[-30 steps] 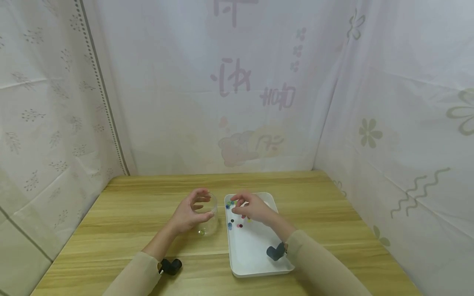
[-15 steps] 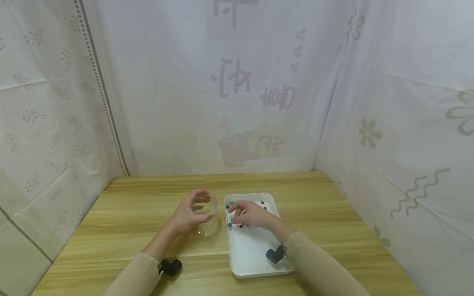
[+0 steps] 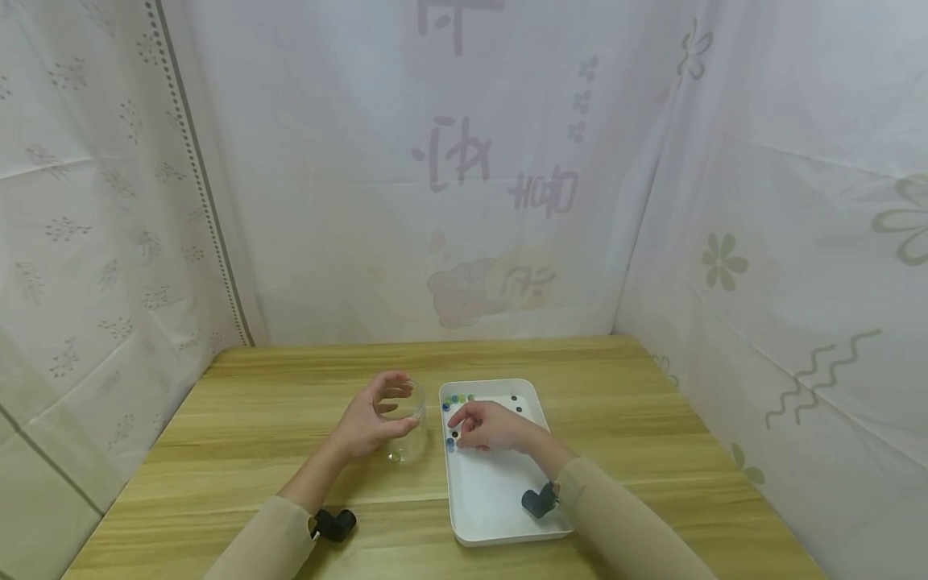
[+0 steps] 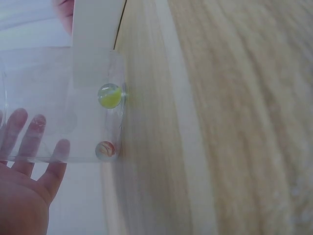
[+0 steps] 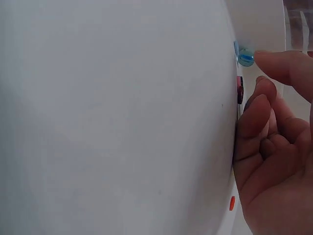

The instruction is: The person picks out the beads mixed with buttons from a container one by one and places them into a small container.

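My left hand [image 3: 368, 419] grips a clear plastic cup [image 3: 414, 439] that stands on the table left of the tray. Through its wall the left wrist view shows a yellow-green marble [image 4: 109, 96] and an orange-streaked marble [image 4: 105, 150] at the bottom. Inside the white tray [image 3: 493, 507], my right hand [image 3: 496, 427] hovers low with bent fingers, thumb and forefinger apart. A blue-streaked marble [image 5: 246, 58] sits right at one fingertip. Pink and dark discs [image 5: 239, 90] lie beside that hand, and an orange disc [image 5: 232, 203] is farther along.
Blue and green marbles [image 3: 455, 399] line the tray's far left corner. A black disc [image 3: 454, 434] lies near its left wall, with two dark discs [image 3: 516, 403] toward the far right. Patterned cloth [image 3: 464, 242] hangs behind and beside the wooden table [image 3: 290, 370].
My right hand has come toward me inside the tray, from its far part to beside the left wall's blue marbles. My left hand and the cup have stayed in place.
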